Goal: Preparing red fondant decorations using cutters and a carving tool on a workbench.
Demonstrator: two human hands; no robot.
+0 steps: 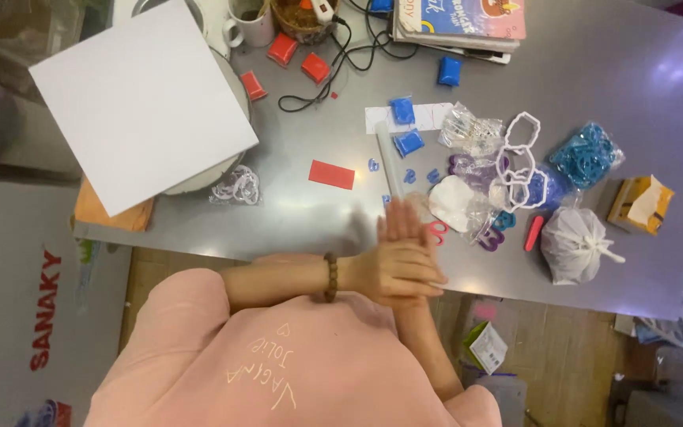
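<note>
My two hands are pressed palm to palm over the near edge of the grey table (pixel 294 213). My left hand (pixel 401 273), with a brown bead bracelet on its wrist, lies across my right hand (pixel 401 225), whose fingers point away from me. Whatever may sit between the palms is hidden. Just beyond the fingers lie a clear rolling pin (pixel 390 162), small blue clay pieces (pixel 409 143), a white clay lump (pixel 452 202) and a flat red clay rectangle (pixel 331 174).
White plastic cutters (pixel 519 158), a bag of blue cutters (pixel 586 154), a tied white bag (pixel 575 245) and an orange box (pixel 640 204) crowd the right. A white board (pixel 144 103), mug (pixel 250 24), red blocks (pixel 282 49), black cable (pixel 341 55) and books (pixel 460 20) lie further off.
</note>
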